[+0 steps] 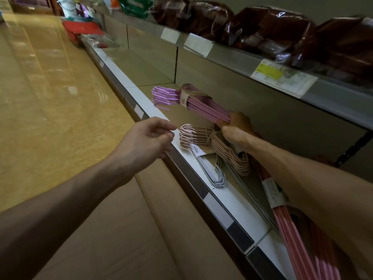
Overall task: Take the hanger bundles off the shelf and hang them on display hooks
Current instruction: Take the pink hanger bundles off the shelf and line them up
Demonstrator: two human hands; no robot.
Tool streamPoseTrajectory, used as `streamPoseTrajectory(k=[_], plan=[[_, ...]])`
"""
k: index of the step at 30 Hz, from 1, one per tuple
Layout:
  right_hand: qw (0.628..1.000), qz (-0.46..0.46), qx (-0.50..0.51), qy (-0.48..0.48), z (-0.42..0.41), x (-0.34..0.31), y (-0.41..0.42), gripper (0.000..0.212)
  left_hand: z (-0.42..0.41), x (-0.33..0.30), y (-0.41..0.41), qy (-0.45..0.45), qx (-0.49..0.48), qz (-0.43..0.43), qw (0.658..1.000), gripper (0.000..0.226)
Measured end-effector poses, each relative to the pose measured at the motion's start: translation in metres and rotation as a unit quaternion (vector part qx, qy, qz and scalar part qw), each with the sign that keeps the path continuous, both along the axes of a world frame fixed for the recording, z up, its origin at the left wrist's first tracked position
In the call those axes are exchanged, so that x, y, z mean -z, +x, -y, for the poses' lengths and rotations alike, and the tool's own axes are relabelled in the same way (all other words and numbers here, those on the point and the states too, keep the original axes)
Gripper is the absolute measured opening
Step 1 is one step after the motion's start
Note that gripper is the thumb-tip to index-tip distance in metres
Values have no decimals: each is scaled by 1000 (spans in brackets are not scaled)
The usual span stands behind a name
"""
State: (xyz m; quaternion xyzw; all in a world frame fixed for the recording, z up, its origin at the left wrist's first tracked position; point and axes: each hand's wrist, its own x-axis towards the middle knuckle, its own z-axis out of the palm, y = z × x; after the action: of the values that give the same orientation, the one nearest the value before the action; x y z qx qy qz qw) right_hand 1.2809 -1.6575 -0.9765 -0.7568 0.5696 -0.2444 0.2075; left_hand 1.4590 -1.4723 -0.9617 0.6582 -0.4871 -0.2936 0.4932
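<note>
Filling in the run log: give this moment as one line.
right hand: grips purple hanger bundle, lifted | left hand: open, empty | pink bundle: on shelf

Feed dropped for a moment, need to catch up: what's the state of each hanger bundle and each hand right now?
Purple hanger bundle: lifted off the shelf, gripped by the right hand.
Pale pink hanger bundle: lying on the shelf.
White hangers: lying on the shelf.
Pink hanger bundle: lying under the right forearm.
Left hand: empty, fingers relaxed.
</note>
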Motion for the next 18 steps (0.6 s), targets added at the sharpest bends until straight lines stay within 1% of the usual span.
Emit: streamPoseTrajectory(k=[3,4,6,7,9,11,13,14,16,17,18], plan=[[995,63,-32,72,-20,-8,2,35,-14,-7,2,11,-15,-19,1000,18],[993,77,-39,77,-27,-10,3,37,-19,-11,4,14,-19,-33,999,20],[994,93,-54,35,-38,-14,6,36,-31,-20,9,20,-33,-71,997,26],[993,96,-63,16,-46,-15,6,33,-37,-25,14,22,-48,-95,994,31],[992,99,-83,12,-62,-16,5,29,-49,-35,26,19,-91,-148,985,48],[990,102,-101,18,-83,-19,4,34,-64,-44,40,-1,-129,-192,973,64],[985,115,-126,13,-105,-21,4,40,-81,-55,53,-20,-154,-226,962,74],[982,125,-139,12,-116,-21,4,39,-90,-60,58,-27,-163,-235,958,78],[976,135,-168,10,-138,-20,4,26,-110,-71,69,-26,-178,-236,955,83],[972,143,-185,9,-147,-18,5,18,-119,-75,73,-23,-185,-239,953,83],[968,151,-201,11,-157,-17,6,12,-129,-80,76,-18,-189,-245,951,77]])
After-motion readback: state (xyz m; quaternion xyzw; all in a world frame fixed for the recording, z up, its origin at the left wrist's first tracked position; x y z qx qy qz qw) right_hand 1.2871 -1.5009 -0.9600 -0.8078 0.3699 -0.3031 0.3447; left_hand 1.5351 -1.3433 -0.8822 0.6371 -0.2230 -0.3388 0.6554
